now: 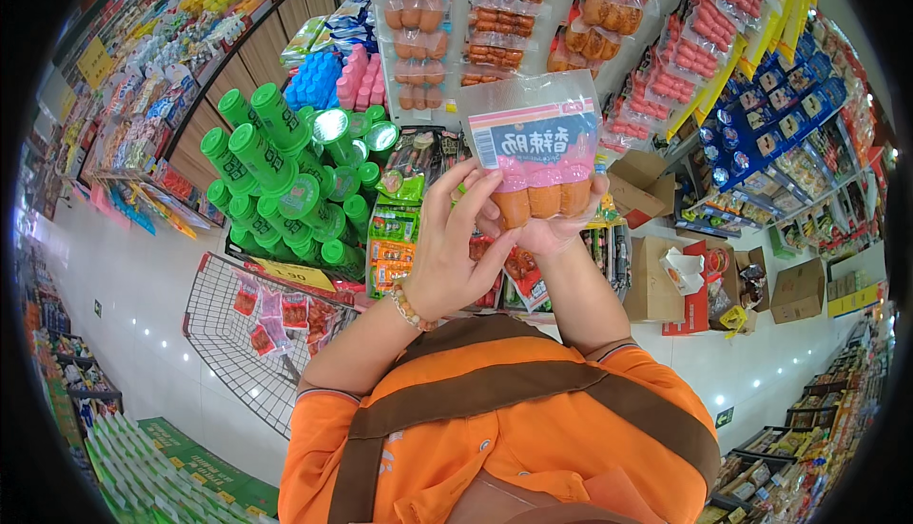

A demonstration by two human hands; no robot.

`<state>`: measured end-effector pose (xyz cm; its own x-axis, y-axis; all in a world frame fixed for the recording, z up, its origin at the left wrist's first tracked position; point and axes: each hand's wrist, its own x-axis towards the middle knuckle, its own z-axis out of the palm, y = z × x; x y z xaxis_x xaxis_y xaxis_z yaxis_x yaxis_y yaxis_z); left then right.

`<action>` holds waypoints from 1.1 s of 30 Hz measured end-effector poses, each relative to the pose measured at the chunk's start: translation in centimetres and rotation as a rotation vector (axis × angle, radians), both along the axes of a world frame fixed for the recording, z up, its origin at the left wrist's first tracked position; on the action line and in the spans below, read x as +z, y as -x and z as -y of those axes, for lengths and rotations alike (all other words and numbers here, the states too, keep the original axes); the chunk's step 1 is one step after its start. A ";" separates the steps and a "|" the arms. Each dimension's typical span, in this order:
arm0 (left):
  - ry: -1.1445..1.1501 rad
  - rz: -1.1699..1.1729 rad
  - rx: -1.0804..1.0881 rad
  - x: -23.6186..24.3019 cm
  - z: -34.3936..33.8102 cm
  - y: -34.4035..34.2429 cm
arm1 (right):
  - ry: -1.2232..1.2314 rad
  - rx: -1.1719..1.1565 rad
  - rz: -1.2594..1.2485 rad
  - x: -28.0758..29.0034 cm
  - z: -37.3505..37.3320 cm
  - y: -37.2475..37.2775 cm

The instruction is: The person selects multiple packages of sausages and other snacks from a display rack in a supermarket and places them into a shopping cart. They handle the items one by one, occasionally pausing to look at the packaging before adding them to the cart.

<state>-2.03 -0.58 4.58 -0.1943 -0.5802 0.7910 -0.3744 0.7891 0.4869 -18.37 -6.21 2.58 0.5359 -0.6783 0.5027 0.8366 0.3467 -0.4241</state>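
Observation:
Up in front of my chest is a clear plastic pack of sausages (546, 199), with a blue and pink printed band over several brown sausages. My right hand (563, 235) grips it from behind at the lower right, and most of those fingers are hidden by the pack. At its lower left corner, my left hand (455, 224) pinches the edge, thumb beneath and fingers beside the print. A beaded bracelet (414, 307) circles the left wrist. Beyond the pack hang rows of similar sausage packs (504, 20).
To the left stand stacked green canisters (271, 167). Below them is a wire shopping cart (223, 320) holding several red packets (295, 313). Opened cardboard boxes (656, 281) sit on the floor at right. A blue display rack (775, 110) rises behind them. Snack bins (157, 87) line the far left.

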 end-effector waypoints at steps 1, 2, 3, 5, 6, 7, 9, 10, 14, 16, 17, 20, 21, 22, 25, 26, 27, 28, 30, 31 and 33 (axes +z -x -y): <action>-0.010 0.016 0.017 0.0 0.0 -0.1 | 0.005 0.014 0.011 0.1 0.0 0.0; -0.019 0.028 0.037 0.1 0.1 -0.1 | -0.006 0.022 0.008 0.2 0.0 0.0; -0.030 0.045 0.060 0.1 0.1 -0.2 | -0.018 -0.017 -0.020 0.3 0.0 0.1; -0.058 0.076 0.118 0.1 0.3 -0.4 | -0.074 -0.101 -0.090 0.5 -0.2 0.2; -0.065 0.062 0.113 0.2 0.4 -0.5 | -0.070 -0.149 -0.139 0.6 -0.2 0.2; -0.082 0.056 0.109 0.2 0.5 -0.6 | -0.066 -0.191 -0.171 0.7 -0.3 0.2; -0.108 0.032 0.087 0.2 0.6 -0.6 | -0.056 -0.215 -0.190 0.8 -0.3 0.2; -0.116 0.013 0.069 0.2 0.7 -0.6 | -0.047 -0.196 -0.178 0.9 -0.3 0.3; -0.124 -0.024 0.021 -0.1 0.9 -0.1 | -0.157 -0.123 -0.055 0.6 -0.1 0.3; -0.156 -0.041 0.007 -0.2 1.0 0.1 | -0.174 -0.084 -0.023 0.5 0.1 0.3; -0.176 -0.050 0.004 -0.3 1.2 0.1 | -0.183 -0.021 0.063 0.4 0.3 0.3; -0.172 -0.046 -0.018 -0.5 1.8 0.2 | -0.207 -0.008 0.091 0.7 0.7 0.4; -0.170 -0.047 -0.024 -0.5 1.9 0.3 | -0.209 -0.053 0.038 0.8 0.7 0.5; -0.164 -0.027 -0.001 -0.6 2.0 0.3 | -0.212 -0.095 -0.017 1.0 0.7 0.6; -0.333 -0.190 -0.109 -1.0 1.9 0.4 | 0.012 -0.517 -0.505 1.2 0.2 0.8; -0.512 -0.394 -0.262 -1.2 1.8 0.5 | 0.213 -0.797 -0.825 1.0 0.0 0.5; -0.691 -0.598 -0.414 -1.4 1.6 0.5 | 0.444 -1.069 -1.142 0.8 -0.1 0.1; -0.882 -0.855 -0.544 -1.6 1.7 0.7 | 0.483 -1.199 -1.234 0.6 -0.2 -0.2; -0.988 -0.939 -0.517 -2.1 1.9 0.7 | 0.473 -1.142 -1.242 0.3 -0.3 -0.5; -1.049 -0.978 -0.494 -2.4 2.1 0.7 | 0.434 -1.104 -1.266 0.2 -0.3 -0.4; -1.045 -0.990 -0.408 -3.2 2.6 0.0 | 0.355 -0.912 -1.205 0.1 -0.1 0.4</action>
